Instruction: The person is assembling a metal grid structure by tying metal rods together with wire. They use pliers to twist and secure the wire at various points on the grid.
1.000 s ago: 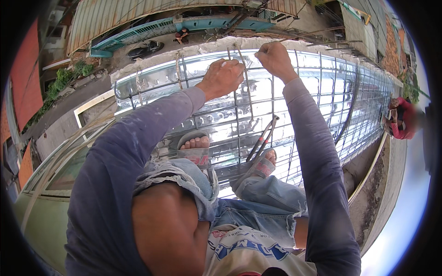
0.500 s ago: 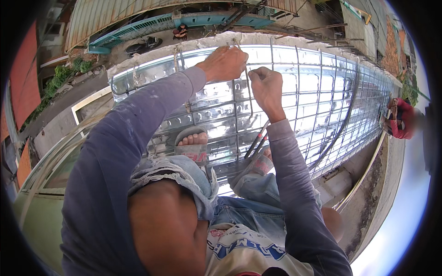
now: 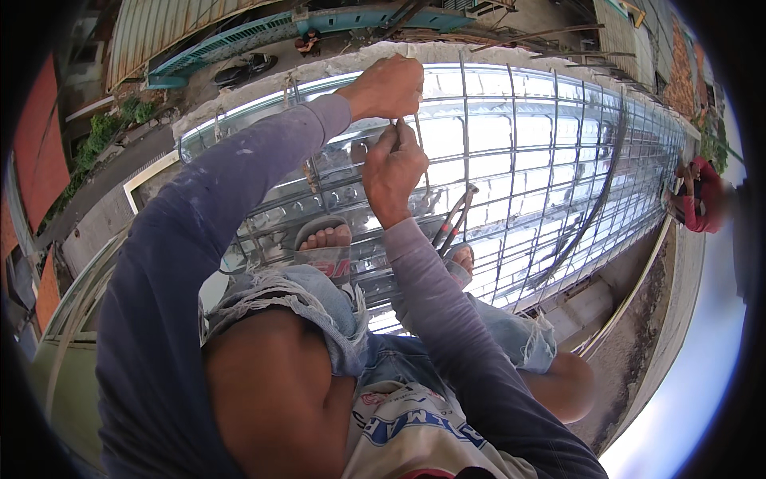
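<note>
My left hand [image 3: 391, 86] is closed, knuckles up, over the far edge of a grid of steel bars [image 3: 511, 152]. Just below it my right hand [image 3: 395, 176] makes a pinch, thumb and forefinger together and nearly touching the left hand. Whatever the fingers hold is too small or hidden to make out. A thin metal rod [image 3: 423, 160] runs down from beside the left hand, past the right. Under the bars lies shiny ribbed metal decking [image 3: 443, 120]. Pincers with red and dark handles [image 3: 453, 222] lean on the grid by my right foot.
My sandalled feet [image 3: 325, 239] stand on the grid. A dark bent cable or bar [image 3: 594, 215] lies across it. Past the rough concrete edge [image 3: 351, 64], a lower street holds a parked motorbike [image 3: 243, 70]. Another person in red [image 3: 700, 195] is at the far right end.
My right hand has moved left, from beside my left hand to beneath it. The pincers now show more fully. The view has shifted slightly.
</note>
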Demonstrator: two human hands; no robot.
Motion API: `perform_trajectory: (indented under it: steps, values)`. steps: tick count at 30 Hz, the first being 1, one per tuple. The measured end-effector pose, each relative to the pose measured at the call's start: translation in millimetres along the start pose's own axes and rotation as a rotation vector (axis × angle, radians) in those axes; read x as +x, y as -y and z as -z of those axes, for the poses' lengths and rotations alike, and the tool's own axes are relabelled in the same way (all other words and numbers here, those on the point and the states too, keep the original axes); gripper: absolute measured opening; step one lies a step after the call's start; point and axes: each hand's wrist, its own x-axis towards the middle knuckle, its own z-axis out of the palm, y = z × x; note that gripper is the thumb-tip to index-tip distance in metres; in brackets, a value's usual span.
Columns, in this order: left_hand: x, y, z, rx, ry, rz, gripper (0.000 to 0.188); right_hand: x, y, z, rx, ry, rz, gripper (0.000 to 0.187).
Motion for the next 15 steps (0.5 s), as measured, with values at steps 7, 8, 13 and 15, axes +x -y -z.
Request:
perform_trajectory:
  steps: [7, 8, 13, 15]
  values:
    - [-39.8, 0.0, -18.7, -0.668, 0.13, 0.449, 0.022, 1.8, 3.3, 24.2, 0.189, 0.098, -0.247, 0.027]
    - [-41.0, -0.6, -20.7, -0.691, 0.1, 0.443, 0.022, 7.5, 4.0, 33.9, 0.137, 0.165, -0.21, 0.028]
    - [-47.6, -2.8, -30.1, -0.785, 0.063, 0.469, 0.02, 67.9, -7.4, 65.9, -0.121, 0.297, -0.148, 0.032]
    - [-49.8, -2.9, -30.8, -0.809, 0.022, 0.447, 0.018, 101.8, -12.4, 57.3, -0.263, 0.42, 0.06, 0.038]
